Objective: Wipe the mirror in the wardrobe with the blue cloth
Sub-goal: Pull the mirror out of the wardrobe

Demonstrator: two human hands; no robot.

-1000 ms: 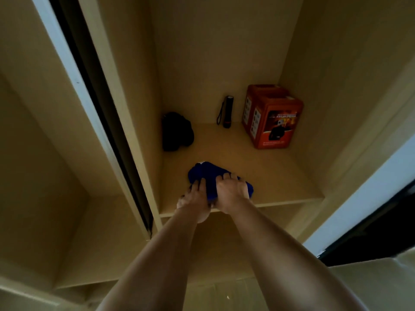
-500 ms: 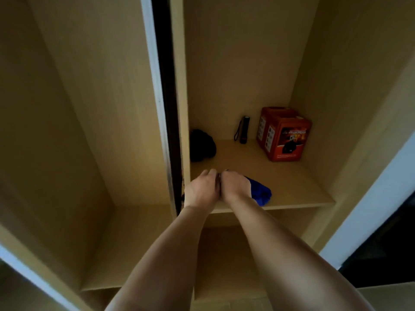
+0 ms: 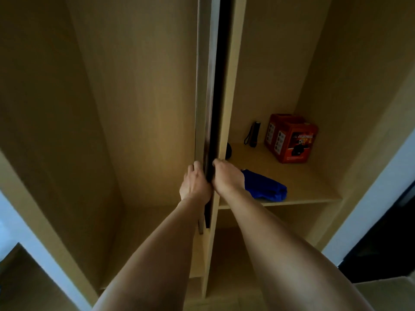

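The blue cloth (image 3: pixel 265 186) lies crumpled near the front of the wooden shelf (image 3: pixel 310 189) in the right compartment, with no hand on it. Left of it, a thin upright sliding panel (image 3: pixel 207 86) stands edge-on in the dark slot between the two compartments; its mirror face is hidden. My left hand (image 3: pixel 195 185) grips this panel's front edge from the left with curled fingers. My right hand (image 3: pixel 226 176) grips the same edge from the right, just beside the cloth.
At the back of the shelf stand two red boxes (image 3: pixel 292 140) and a black flashlight (image 3: pixel 253 133). A black object (image 3: pixel 229 151) shows partly behind the divider. The tall left compartment (image 3: pixel 134 131) is bare wood. White door edges frame both sides.
Both hands let go of the blue cloth, which stays on the shelf. They moved left and took hold of the upright panel's edge. The view swung towards the panel.
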